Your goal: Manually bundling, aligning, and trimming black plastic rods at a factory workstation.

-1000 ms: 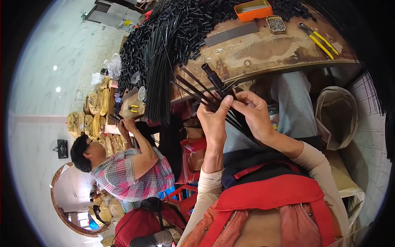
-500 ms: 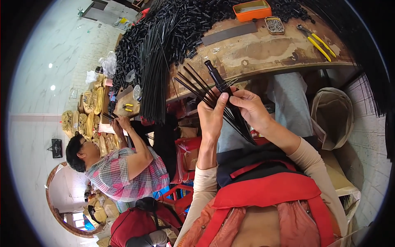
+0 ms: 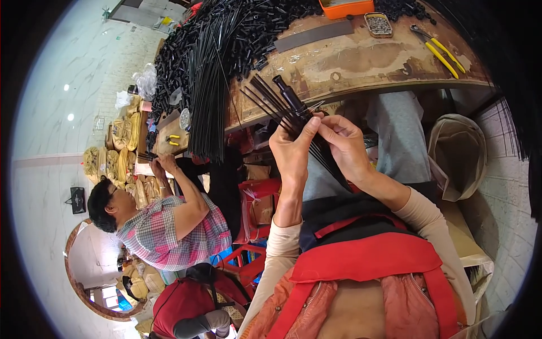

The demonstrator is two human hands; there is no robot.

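Note:
Over my lap, my left hand (image 3: 293,153) is closed around a fan of thin black rods (image 3: 261,97) and a black stepped tube (image 3: 290,94). The tube tilts up to the left, its flanged end free of my fingers. My right hand (image 3: 345,148) meets the left at the tube's lower end, its fingertips pinched there. Thin pale wire-like ends (image 3: 317,106) stick out just above the right fingers. The rods' other ends run down (image 3: 330,166) between my wrists. Exactly what the right fingertips grip is hidden.
The wooden table (image 3: 361,59) carries a heap of black tubes (image 3: 248,45), a long bundle of black rods (image 3: 206,101), a flat grey bar (image 3: 313,37), a tray of small metal parts (image 3: 378,25), an orange box (image 3: 347,7) and yellow-handled pliers (image 3: 443,53). A co-worker (image 3: 175,226) sits at left.
The tube and rods have tipped slightly further left in my hands. My right hand has moved in a little, its fingers more bent. The table sits slightly higher in view.

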